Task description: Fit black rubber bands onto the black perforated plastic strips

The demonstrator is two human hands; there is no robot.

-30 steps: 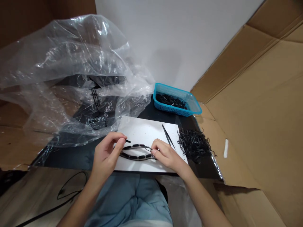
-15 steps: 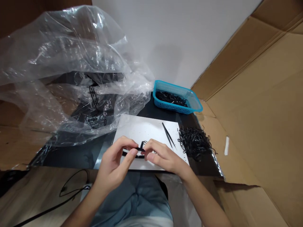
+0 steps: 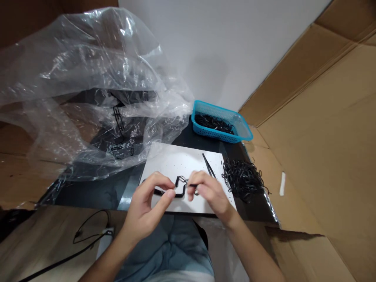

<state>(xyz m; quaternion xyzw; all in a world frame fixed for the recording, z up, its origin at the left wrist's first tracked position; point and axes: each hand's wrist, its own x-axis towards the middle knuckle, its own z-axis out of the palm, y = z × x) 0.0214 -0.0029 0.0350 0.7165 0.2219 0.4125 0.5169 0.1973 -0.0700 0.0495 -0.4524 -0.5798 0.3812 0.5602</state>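
My left hand [image 3: 154, 201] is over the left part of a white board [image 3: 164, 158], thumb and forefinger tips brought together. Whatever may be between them is hidden or too small to name. Pinched in my right hand [image 3: 209, 192] is a small, thin black piece [image 3: 193, 185]. Beneath and between the hands, a bent black strip [image 3: 179, 194] lies on the board, partly covered by the left fingers. Several thin black loops [image 3: 182, 179] lie just behind it. Black tweezers [image 3: 208, 163] rest on the board beyond my right hand, which hides their lower end.
A tangled pile of black loops [image 3: 243, 180] sits right of the board. Behind stands a blue basket [image 3: 221, 135] holding small black pieces. Clear plastic sheeting [image 3: 96, 70] covers the back left, with black loops by it. Cardboard [image 3: 317, 129] walls the right side.
My hands have moved apart; the right has drawn right with the thin black piece that was between both hands. More of the bent strip and loops on the board shows.
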